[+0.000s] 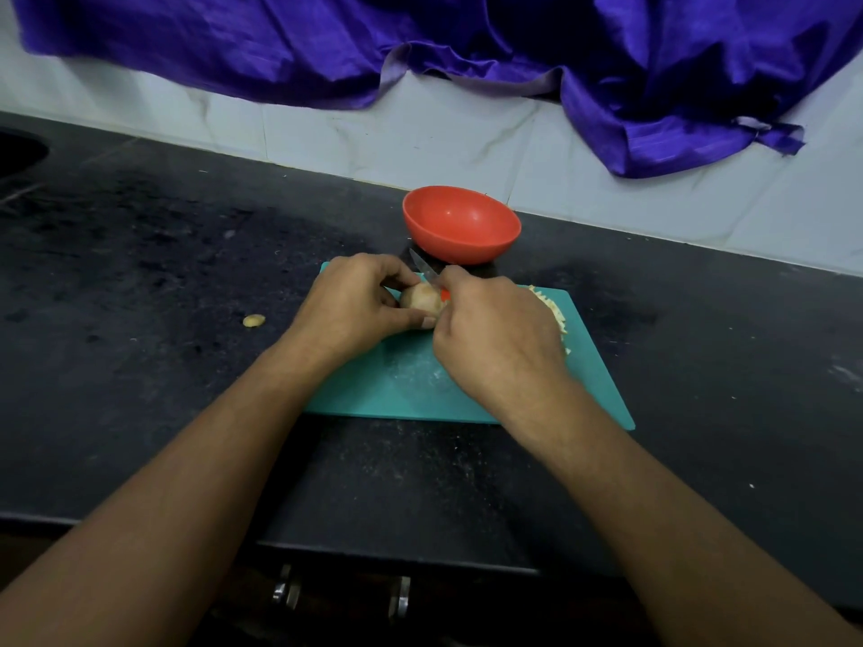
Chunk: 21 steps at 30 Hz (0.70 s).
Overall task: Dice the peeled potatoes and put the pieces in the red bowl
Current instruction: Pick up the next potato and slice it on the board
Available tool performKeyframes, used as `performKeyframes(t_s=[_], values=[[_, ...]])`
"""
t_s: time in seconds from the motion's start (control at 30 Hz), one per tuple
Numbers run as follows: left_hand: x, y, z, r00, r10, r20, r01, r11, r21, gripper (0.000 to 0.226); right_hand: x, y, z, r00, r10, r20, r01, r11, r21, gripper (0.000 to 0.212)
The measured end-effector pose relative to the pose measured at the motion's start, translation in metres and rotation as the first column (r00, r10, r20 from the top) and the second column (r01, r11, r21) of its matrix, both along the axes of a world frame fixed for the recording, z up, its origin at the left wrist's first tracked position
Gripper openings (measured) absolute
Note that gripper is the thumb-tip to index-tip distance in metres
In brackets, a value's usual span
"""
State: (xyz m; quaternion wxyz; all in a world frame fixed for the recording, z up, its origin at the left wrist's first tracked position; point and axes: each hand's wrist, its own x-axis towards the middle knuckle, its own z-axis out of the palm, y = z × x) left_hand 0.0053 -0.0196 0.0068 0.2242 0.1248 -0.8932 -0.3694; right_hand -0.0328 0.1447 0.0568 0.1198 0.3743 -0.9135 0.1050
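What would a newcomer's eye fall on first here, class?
The purple cloth hanging across the wall at the top, then the red bowl on the dark counter just behind the teal board. At the centre, the left hand holds a potato on the board while the right hand grips a knife close to it.

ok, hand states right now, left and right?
Left hand: grips the pale peeled potato on the teal plastic cutting board.
Right hand: grips the small red-handled steel knife, blade at the potato.

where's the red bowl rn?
Head view, centre-right: the red bowl sits on the dark counter at the far edge of the teal cutting board.
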Motion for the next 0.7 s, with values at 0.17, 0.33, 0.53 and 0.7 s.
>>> performKeyframes(t_s=[0.17,0.33,0.53,0.7], values=[[0.001,-0.003,0.001,0.999,-0.034,0.029,0.034,0.999,0.004,0.035,0.002,0.0,-0.003,1.0,0.014,-0.009,-0.013,1.0,0.006,0.021],[0.001,-0.003,0.003,0.999,-0.031,0.021,0.03,0.999,0.017,0.037,0.006,0.001,-0.005,0.999,0.005,-0.044,-0.004,0.999,0.032,0.035],[-0.001,-0.002,0.001,1.0,-0.02,0.011,0.02,1.0,0.016,0.043,0.012,0.01,-0.017,0.997,-0.007,-0.081,0.013,0.997,0.076,0.05],[-0.001,-0.002,0.001,1.0,-0.017,0.001,0.017,1.0,-0.012,0.04,0.009,0.008,-0.014,0.998,-0.002,-0.057,0.006,0.998,0.063,0.04]])
